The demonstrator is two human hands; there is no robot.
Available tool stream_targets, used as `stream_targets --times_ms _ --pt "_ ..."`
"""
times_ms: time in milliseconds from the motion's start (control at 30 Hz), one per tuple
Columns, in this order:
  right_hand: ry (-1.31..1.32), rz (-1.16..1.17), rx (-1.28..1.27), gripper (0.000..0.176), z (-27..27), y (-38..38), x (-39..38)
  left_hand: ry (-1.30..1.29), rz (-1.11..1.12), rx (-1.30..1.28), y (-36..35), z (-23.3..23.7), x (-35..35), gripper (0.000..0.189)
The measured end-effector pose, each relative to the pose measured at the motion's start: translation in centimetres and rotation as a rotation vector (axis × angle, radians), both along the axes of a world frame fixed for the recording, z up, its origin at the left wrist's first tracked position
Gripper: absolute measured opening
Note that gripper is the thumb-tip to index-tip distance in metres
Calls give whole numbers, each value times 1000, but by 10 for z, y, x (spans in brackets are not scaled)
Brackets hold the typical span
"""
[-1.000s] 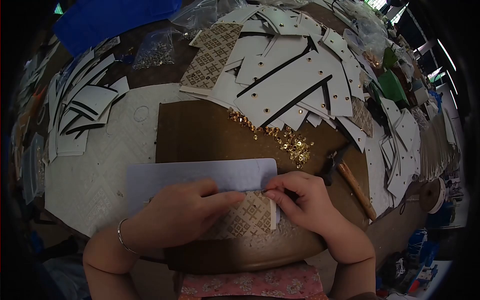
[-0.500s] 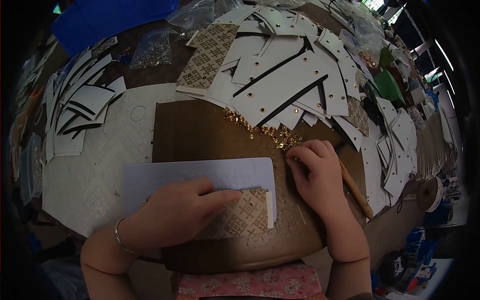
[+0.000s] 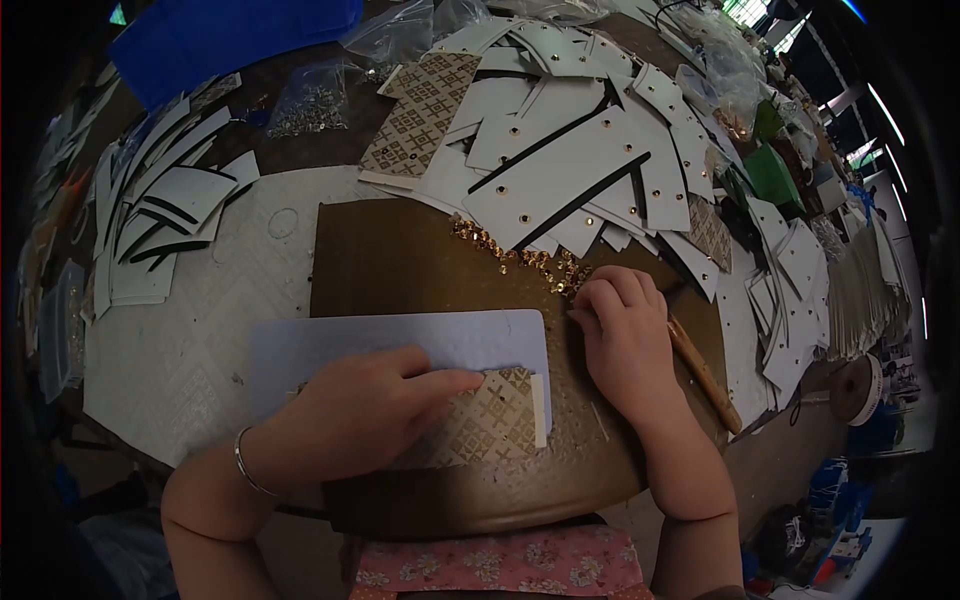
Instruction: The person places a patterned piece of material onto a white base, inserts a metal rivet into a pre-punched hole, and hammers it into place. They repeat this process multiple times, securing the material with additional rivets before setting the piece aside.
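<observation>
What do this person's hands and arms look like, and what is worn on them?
The left hand and right hand wear no gloves, and no sleeves cover the visible forearms. A thin, silver-coloured bangle circles the left wrist.

Tan patterned piece point(image 3: 492, 424), flat, overlapping 1 pale sheet point(image 3: 490, 335); gold eyelets point(image 3: 565, 272) strewn beyond.

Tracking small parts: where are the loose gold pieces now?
In the head view, the loose gold pieces lie mostly right of centre on the brown board, below the white panels, with the right hand at their right end.
</observation>
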State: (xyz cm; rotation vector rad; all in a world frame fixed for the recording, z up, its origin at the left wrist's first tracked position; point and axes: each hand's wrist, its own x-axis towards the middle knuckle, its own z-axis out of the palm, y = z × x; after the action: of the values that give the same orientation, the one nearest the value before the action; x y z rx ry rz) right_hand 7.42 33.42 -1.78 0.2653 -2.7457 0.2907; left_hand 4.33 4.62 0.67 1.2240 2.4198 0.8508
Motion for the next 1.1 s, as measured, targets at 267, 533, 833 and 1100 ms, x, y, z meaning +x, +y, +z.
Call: stream_targets --times_ms 267,533,833,1100 --pt "-33 -42 -38 20 0 0 1 10 8 20 -1 -5 1 36" --pt "-214 316 -421 13 18 -21 17 31 3 8 -1 -5 1 35" --pt "-320 397 -491 13 5 -38 24 -4 -5 -13 -1 0 0 25" --pt "-239 278 -648 29 11 -33 29 -7 -6 -24 0 0 0 26"
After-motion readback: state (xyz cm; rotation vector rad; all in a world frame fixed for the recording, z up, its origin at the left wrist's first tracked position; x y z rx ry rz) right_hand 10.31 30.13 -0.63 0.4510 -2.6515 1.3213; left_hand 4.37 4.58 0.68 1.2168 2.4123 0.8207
